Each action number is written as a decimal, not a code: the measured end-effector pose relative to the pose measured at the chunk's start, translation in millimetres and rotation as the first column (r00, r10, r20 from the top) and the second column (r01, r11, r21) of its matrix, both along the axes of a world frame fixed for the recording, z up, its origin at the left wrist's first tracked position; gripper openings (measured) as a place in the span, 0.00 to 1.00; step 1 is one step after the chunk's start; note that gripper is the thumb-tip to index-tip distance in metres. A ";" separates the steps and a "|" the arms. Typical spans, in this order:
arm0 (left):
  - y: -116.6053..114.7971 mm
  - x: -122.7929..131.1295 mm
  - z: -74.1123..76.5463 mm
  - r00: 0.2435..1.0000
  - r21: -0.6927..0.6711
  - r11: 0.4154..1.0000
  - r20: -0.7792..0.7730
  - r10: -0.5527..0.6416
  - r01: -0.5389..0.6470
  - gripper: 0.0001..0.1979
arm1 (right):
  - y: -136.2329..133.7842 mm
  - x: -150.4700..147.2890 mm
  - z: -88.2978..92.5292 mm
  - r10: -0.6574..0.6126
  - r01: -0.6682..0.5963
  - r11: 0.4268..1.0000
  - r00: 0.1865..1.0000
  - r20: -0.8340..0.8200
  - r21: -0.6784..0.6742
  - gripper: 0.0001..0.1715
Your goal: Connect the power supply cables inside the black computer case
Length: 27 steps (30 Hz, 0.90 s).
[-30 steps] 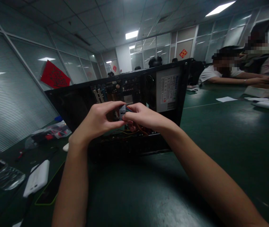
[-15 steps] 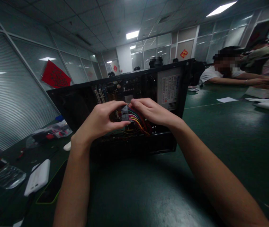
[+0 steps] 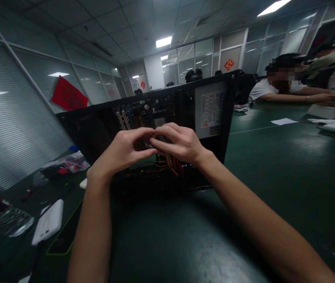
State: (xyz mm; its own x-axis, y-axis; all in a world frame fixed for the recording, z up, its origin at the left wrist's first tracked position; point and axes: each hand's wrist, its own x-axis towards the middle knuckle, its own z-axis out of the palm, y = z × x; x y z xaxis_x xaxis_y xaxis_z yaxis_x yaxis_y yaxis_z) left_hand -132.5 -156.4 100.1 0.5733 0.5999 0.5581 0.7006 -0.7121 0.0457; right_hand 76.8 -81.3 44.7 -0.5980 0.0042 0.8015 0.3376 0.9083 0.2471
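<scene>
A black computer case (image 3: pixel 81 125) stands open on the green table, its circuit board and a labelled power supply (image 3: pixel 211 110) facing me. In front of the board, my left hand (image 3: pixel 123 151) has its thumb and fingers curved round the connector end of the cable bundle. My right hand (image 3: pixel 179 143) is closed over the same place, its fingertips meeting those of my left hand. Between and behind the fingers the connector is mostly hidden. Below my right hand hang the coloured wires (image 3: pixel 172 163).
On the left lie a plastic bottle (image 3: pixel 8 218), a white device (image 3: pixel 48 222), a green-edged phone (image 3: pixel 64 236) and a plastic bag (image 3: pixel 64 167). To the right are paper (image 3: pixel 284 122), a box (image 3: pixel 328 110) and a seated person (image 3: pixel 285 84).
My right hand has moved left and over the connector, covering it and most of the coloured wires. The wires now hang lower under my fingers. My left hand has barely moved.
</scene>
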 end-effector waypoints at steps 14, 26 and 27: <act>25.8 -9.1 -20.8 0.988 -0.238 0.961 -0.103 0.117 -0.139 0.18 | 3.9 -9.8 -4.1 -0.324 0.281 0.936 0.923 -0.205 -0.213 0.20; 48.7 -12.0 -43.0 0.935 -0.610 0.739 -0.347 0.076 -0.287 0.23 | 8.2 -16.7 -4.1 -0.470 0.418 0.812 0.882 -0.033 -0.408 0.21; 50.8 -13.7 -44.4 0.934 -0.599 0.748 -0.347 0.079 -0.286 0.23 | 12.4 -18.8 -7.0 -0.483 0.438 0.796 0.875 -0.002 -0.418 0.21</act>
State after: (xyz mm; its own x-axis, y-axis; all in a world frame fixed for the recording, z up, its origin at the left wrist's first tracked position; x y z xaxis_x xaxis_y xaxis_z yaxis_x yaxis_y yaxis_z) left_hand -146.2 -105.6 55.6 0.4827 0.8619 -0.1554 0.8680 -0.4472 0.2158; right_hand 57.9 -68.9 37.6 -0.3586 0.5852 0.7272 0.7439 0.6498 -0.1561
